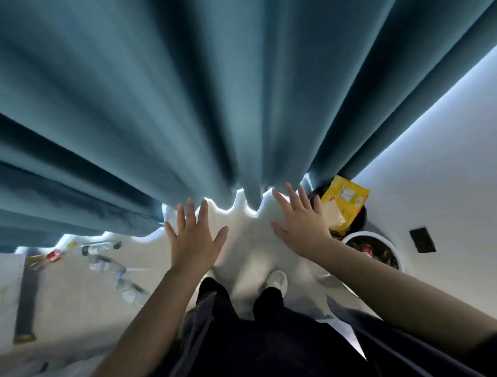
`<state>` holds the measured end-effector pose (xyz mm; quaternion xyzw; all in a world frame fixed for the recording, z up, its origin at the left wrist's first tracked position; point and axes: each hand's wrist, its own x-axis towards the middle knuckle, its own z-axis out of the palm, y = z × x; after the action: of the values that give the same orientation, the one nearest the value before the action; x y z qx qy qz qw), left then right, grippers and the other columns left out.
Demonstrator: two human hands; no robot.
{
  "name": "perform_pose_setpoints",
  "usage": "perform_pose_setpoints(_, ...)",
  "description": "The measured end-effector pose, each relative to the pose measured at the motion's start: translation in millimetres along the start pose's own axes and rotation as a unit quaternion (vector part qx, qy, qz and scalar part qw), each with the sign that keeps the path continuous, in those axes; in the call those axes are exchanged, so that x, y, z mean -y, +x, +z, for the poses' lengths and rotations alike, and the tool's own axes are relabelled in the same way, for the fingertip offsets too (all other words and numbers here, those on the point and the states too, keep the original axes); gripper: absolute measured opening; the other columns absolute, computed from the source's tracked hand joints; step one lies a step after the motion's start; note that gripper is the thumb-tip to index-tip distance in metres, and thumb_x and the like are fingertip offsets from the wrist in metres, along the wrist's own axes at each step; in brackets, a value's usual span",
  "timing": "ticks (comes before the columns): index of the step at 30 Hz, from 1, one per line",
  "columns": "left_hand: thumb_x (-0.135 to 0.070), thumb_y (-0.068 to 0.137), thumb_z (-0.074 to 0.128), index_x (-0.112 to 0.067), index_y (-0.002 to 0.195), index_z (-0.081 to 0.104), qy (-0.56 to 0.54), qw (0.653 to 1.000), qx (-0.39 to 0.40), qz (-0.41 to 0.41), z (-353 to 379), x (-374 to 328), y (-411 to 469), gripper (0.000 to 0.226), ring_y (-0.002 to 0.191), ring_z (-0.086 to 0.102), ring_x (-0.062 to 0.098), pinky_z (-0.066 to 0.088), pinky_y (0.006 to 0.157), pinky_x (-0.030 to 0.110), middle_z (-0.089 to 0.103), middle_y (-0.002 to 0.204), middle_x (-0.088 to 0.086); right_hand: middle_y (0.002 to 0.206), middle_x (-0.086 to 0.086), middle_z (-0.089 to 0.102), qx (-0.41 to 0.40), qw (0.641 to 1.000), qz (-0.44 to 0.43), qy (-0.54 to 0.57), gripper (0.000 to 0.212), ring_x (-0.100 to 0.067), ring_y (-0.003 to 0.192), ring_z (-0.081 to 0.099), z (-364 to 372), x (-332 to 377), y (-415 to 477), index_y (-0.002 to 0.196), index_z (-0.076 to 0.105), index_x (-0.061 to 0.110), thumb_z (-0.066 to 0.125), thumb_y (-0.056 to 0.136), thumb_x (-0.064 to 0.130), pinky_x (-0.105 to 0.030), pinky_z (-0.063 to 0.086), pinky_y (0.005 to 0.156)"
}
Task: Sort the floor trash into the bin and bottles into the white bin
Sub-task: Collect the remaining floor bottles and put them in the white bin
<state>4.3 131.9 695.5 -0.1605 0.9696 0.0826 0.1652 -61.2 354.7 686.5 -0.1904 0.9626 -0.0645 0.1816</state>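
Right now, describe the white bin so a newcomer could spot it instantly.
Follow the blue pleated curtain to its right end by the white wall, where two round bins stand. The white-rimmed round bin is the one nearer the person, beside the right forearm. The black bin behind it is stuffed with a yellow packet; only this one has a white rim.

**Bottles loose on the floor, two bins side by side**

Three clear plastic bottles lie on their sides on the pale floor at left: a green-labelled bottle (98, 248), a second bottle (106, 263) just beside it, and a third bottle (131, 289) nearer. A blurred red piece of trash (54, 255) lies close by. At right, the black bin (360, 219) holds a jutting yellow packet (345, 204). The round white bin (367, 234) touches it, with dark contents.
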Motion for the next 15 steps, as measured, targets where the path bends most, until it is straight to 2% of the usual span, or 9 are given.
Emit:
perform_pose_setpoints(7, -0.062, 0.093, 0.033, -0.025, 0.153, 0.004, -0.063, 0.99, -0.023, -0.123, 1, 102, -28, 0.077, 0.148, -0.011, 0.024, -0.001, 0.116, 0.055, -0.007, 0.161, 0.003, 0.161, -0.007, -0.001, 0.026, 0.99, -0.125, -0.058, 0.073, -0.03, 0.148, -0.002, 10, 113, 35, 0.153, 0.0, 0.026, 0.035, 0.096, 0.054, -0.056, 0.007, 0.117)
perform_pose_setpoints(15, -0.062, 0.092, 0.033, -0.023, 0.154, 0.005, -0.106, 0.969, -0.025, -0.221, 7, 272, -78, 0.078, 0.148, -0.008, 0.026, 0.002, 0.115, 0.057, -0.005, 0.162, 0.005, 0.162, -0.003, -0.007, 0.082, 0.972, -0.213, -0.06, 0.072, -0.028, 0.148, -0.009, 47, 302, 46, 0.153, -0.001, 0.029, 0.037, 0.097, 0.052, -0.054, 0.001, 0.117)
